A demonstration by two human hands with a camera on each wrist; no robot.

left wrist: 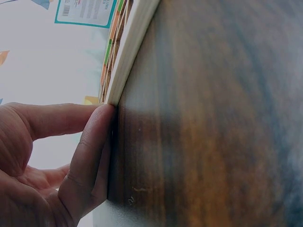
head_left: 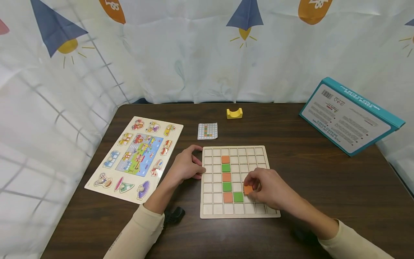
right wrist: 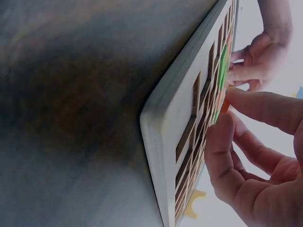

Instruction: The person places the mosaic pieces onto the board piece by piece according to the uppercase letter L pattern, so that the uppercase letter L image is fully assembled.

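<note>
My left hand (head_left: pixel 187 163) rests its thumb and fingertips against the left edge of a wooden grid board (head_left: pixel 211 212), close to the upper corner. Over the lower right part of that board, my right hand (head_left: pixel 270 187) pinches an orange square tile (head_left: pixel 248 190) between thumb and fingers. A column of tiles alternating orange and green sits in the grid, with an orange tile (head_left: pixel 228 197) at its bottom and a green tile (head_left: pixel 238 197) beside that one. In the right wrist view, the pinched orange tile (right wrist: pixel 225 105) shows close over the board, partly covered by the fingers.
Above the board lies a small pattern card (head_left: pixel 207 131) with a printed grid. A yellow curved block (head_left: pixel 234 114) stands behind it. To the left is a picture puzzle board (head_left: pixel 97 190); a teal-edged box (head_left: pixel 352 115) leans at the back right. A white patterned curtain hangs behind.
</note>
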